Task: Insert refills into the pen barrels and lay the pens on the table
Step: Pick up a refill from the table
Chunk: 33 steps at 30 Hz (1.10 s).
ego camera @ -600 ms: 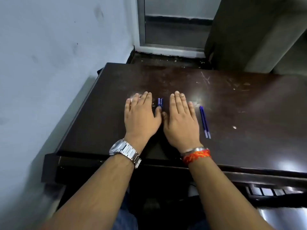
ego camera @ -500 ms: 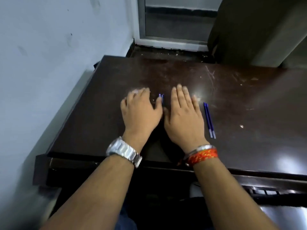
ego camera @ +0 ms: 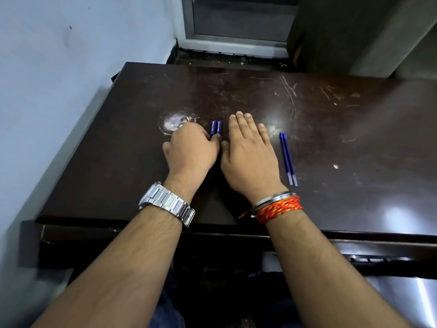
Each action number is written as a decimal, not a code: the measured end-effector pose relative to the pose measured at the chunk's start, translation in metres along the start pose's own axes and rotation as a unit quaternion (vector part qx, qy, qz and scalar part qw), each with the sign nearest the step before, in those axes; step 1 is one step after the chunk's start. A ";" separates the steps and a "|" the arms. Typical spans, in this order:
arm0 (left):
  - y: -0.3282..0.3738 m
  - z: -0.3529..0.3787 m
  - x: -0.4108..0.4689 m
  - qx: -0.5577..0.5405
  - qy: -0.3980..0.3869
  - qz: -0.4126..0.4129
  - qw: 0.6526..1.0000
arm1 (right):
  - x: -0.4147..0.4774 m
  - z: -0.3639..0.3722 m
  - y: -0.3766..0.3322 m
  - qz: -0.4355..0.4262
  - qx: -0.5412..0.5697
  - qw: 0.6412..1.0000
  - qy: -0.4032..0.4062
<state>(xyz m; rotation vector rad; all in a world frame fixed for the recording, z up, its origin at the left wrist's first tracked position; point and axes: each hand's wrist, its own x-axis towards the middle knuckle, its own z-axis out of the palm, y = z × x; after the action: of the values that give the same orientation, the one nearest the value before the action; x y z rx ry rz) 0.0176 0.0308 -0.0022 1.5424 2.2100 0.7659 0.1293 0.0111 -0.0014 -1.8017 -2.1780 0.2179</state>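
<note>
I see both hands resting on the dark table (ego camera: 354,138), side by side and nearly touching at the thumbs. The left hand (ego camera: 191,147) has its fingers curled under, and its thumb tip lies on the near end of the two blue pen barrels (ego camera: 216,127). I cannot tell whether it grips them. The barrels lie parallel and touching each other in the gap between the hands, and only their far ends are visible. The right hand (ego camera: 248,150) lies flat, palm down, with its fingers straight, and holds nothing. Two blue refills (ego camera: 288,159) lie together just beside the right hand, on its right. The left wrist carries a metal watch (ego camera: 165,202) and the right wrist a red thread band (ego camera: 279,208).
</note>
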 end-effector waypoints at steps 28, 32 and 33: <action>0.004 -0.010 -0.021 -0.302 -0.055 0.048 0.950 | 0.013 -0.003 -0.022 0.118 0.576 0.804 0.086; 0.006 -0.010 -0.024 -0.277 -0.036 0.058 0.958 | 0.012 -0.006 -0.023 0.125 0.619 0.772 0.075; 0.007 -0.011 -0.024 -0.267 -0.028 0.072 0.961 | 0.012 -0.007 -0.023 0.132 0.631 0.760 0.078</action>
<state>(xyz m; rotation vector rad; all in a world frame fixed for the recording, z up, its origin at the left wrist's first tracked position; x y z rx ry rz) 0.0256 0.0076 0.0101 1.4243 1.6674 1.2244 0.1080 0.0181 0.0139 -1.1473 -1.0239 1.1977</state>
